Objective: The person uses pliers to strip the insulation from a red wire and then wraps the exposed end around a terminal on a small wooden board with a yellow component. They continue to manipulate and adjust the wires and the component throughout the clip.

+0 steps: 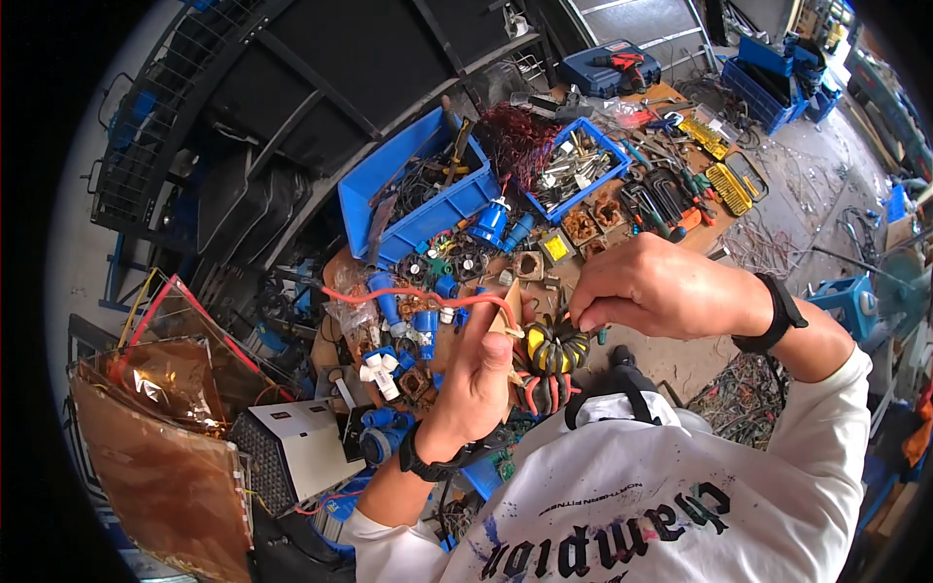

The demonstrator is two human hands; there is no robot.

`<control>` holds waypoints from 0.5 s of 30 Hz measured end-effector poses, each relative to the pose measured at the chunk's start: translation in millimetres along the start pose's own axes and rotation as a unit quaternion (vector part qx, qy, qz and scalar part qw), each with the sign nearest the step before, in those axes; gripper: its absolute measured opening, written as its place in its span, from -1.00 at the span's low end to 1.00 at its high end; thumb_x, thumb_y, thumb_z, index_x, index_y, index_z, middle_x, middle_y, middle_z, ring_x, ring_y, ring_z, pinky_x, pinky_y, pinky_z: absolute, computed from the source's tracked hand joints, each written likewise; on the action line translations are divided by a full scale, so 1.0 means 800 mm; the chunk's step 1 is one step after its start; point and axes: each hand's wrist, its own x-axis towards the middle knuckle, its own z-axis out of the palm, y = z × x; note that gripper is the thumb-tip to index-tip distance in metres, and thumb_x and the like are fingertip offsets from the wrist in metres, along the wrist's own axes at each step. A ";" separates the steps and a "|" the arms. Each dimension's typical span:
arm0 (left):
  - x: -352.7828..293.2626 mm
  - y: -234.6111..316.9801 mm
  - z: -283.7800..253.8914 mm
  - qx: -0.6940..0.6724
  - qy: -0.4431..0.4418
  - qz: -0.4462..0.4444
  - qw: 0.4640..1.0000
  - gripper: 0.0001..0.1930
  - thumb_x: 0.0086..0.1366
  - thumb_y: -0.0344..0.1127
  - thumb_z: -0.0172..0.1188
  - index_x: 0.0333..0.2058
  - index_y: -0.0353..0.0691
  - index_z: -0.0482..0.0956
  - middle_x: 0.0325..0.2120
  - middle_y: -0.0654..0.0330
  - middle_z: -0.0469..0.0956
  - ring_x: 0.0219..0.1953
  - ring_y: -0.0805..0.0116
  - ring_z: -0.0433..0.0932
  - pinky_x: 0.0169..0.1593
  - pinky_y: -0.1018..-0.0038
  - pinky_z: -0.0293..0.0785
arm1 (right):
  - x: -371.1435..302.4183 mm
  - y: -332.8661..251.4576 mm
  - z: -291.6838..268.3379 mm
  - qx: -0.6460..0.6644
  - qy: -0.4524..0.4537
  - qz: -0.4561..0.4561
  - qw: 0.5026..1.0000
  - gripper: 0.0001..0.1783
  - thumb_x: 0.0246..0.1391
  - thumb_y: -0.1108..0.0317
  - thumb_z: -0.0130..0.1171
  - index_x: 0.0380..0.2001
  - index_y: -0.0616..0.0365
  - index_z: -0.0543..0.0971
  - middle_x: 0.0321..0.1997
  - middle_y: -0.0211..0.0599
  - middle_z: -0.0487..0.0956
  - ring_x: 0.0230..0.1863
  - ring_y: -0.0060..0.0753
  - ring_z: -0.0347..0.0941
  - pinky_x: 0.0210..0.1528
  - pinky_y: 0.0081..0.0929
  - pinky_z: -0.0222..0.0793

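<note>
My left hand is closed round a thin tan board held above the workbench. On the board's right side sits a ring-shaped coil, its yellow core wrapped with thick black wire. A second coil wound in red and black wire shows just below it. A thick red wire runs from the board out to the left over the bench. My right hand is closed in a pinch at the upper right of the yellow coil; what its fingertips hold is too small to make out.
The cluttered workbench carries a large blue bin of cables, a smaller blue tray of metal parts, hex keys, a yellow bit case and blue connectors. Loose wires lie heaped at right; a brown panel stands at left.
</note>
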 end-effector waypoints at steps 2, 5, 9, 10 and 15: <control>0.000 -0.007 -0.001 0.031 -0.001 0.011 0.999 -0.18 0.36 0.35 -0.21 0.19 -0.40 0.21 -0.04 0.10 0.37 -0.01 0.37 0.38 0.07 0.46 0.36 | 0.004 0.001 0.001 0.020 -0.005 -0.016 1.000 -0.86 0.11 0.40 0.20 -0.34 0.28 0.59 -0.42 -0.13 0.63 -0.36 -0.04 0.57 -0.29 -0.26 0.43; -0.005 -0.017 -0.002 0.059 -0.002 -0.013 0.998 -0.08 0.28 0.42 -0.21 0.25 -0.37 0.13 0.05 0.08 0.36 0.07 0.31 0.41 0.14 0.40 0.39 | 0.006 0.002 0.005 0.044 -0.008 -0.020 0.999 -0.85 0.11 0.40 0.21 -0.33 0.28 0.60 -0.42 -0.12 0.64 -0.36 -0.07 0.58 -0.30 -0.28 0.43; -0.004 -0.015 -0.005 0.040 0.004 -0.033 0.999 -0.04 0.25 0.44 -0.19 0.29 -0.35 0.08 0.10 0.07 0.36 0.11 0.29 0.43 0.18 0.37 0.39 | 0.006 0.001 0.005 0.059 0.015 0.011 0.998 -0.85 0.10 0.40 0.23 -0.32 0.28 0.60 -0.40 -0.12 0.64 -0.35 -0.08 0.59 -0.30 -0.28 0.44; -0.003 -0.011 -0.003 0.042 0.007 -0.018 0.999 -0.10 0.29 0.41 -0.19 0.25 -0.36 0.13 0.05 0.08 0.35 0.06 0.31 0.41 0.13 0.39 0.38 | 0.006 -0.001 0.003 0.057 0.012 0.022 0.998 -0.84 0.10 0.39 0.23 -0.31 0.27 0.60 -0.40 -0.11 0.64 -0.35 -0.07 0.59 -0.29 -0.28 0.44; 0.000 -0.005 -0.001 0.073 0.009 0.039 0.997 -0.20 0.36 0.35 -0.19 0.17 -0.37 0.22 -0.04 0.11 0.33 -0.02 0.36 0.36 0.03 0.45 0.37 | -0.002 -0.014 -0.014 0.000 -0.010 0.070 0.998 -0.82 0.07 0.37 0.26 -0.31 0.26 0.61 -0.38 -0.11 0.64 -0.32 -0.04 0.59 -0.24 -0.27 0.45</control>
